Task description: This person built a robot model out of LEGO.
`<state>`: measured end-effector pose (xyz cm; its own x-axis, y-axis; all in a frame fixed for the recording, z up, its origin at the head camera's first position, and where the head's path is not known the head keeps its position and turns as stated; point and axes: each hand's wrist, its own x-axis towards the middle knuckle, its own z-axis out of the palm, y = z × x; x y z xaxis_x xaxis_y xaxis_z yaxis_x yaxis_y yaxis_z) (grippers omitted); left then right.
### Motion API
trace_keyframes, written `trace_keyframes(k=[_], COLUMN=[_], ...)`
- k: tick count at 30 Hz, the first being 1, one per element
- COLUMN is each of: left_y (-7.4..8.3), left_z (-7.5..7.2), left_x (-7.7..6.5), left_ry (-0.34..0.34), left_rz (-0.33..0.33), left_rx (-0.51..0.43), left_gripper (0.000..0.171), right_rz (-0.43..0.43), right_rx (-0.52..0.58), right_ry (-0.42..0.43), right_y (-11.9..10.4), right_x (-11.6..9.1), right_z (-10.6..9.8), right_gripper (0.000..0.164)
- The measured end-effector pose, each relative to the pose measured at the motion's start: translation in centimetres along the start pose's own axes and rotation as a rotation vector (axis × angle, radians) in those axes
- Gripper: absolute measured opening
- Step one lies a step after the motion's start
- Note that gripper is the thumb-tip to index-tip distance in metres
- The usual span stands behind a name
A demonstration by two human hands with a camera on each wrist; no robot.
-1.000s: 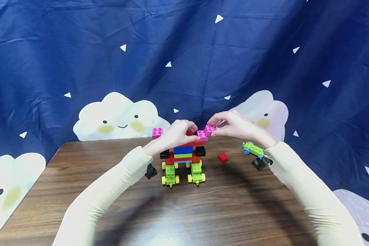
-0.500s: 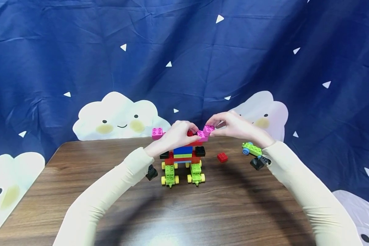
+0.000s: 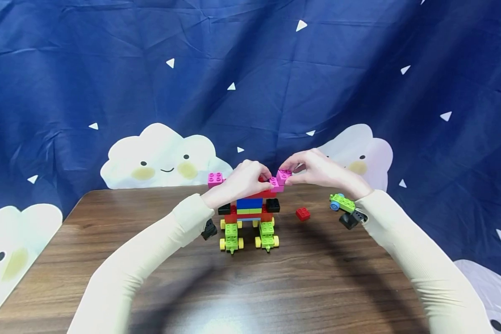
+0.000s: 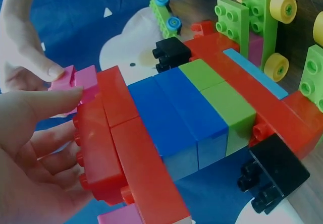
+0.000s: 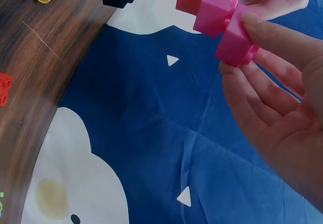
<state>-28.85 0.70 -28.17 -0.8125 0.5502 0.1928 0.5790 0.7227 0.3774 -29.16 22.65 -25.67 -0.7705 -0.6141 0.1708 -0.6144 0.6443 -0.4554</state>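
A toy figure of building bricks point(image 3: 249, 204) stands upright on green wheeled bases point(image 3: 231, 236). At its top right, my left hand point(image 3: 245, 180) pinches a pink brick point(image 4: 87, 81) joined to a red brick point(image 4: 117, 90). A second pink brick point(image 5: 238, 36) is between the thumb and fingers of my right hand point(image 3: 317, 170). This outer brick overlaps the inner one at its side, slightly higher and a little tilted; whether their studs are locked cannot be told. Another pink brick point(image 3: 215, 179) sits at the figure's left end.
On the wooden table point(image 3: 250, 287), a loose red brick point(image 3: 303, 214) lies right of the figure. Farther right stands a green toy car base point(image 3: 341, 202) with blue wheels. Black bricks point(image 3: 272, 205) stick out at the figure's sides. A blue cloth point(image 3: 250, 69) hangs behind.
My right hand and its pink brick have shifted slightly left, closer over the inner pink brick. The left hand has stayed almost still at the figure's top.
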Motion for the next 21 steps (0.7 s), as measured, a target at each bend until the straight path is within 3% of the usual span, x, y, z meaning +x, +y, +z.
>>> trace_keyframes(k=[8, 21], left_y=[0.15, 0.06], left_z=[-0.06, 0.04], left_x=[0.13, 0.16], left_ry=[-0.009, -0.005], left_rz=[0.0, -0.01], left_rx=[0.015, -0.011], left_gripper=[0.03, 0.029], right_rz=[0.001, 0.059], right_rx=[-0.044, -0.019], right_ry=[0.013, 0.033], right_y=[-0.37, -0.09], right_x=[0.11, 0.11], right_z=[0.18, 0.61], right_gripper=[0.032, 0.032])
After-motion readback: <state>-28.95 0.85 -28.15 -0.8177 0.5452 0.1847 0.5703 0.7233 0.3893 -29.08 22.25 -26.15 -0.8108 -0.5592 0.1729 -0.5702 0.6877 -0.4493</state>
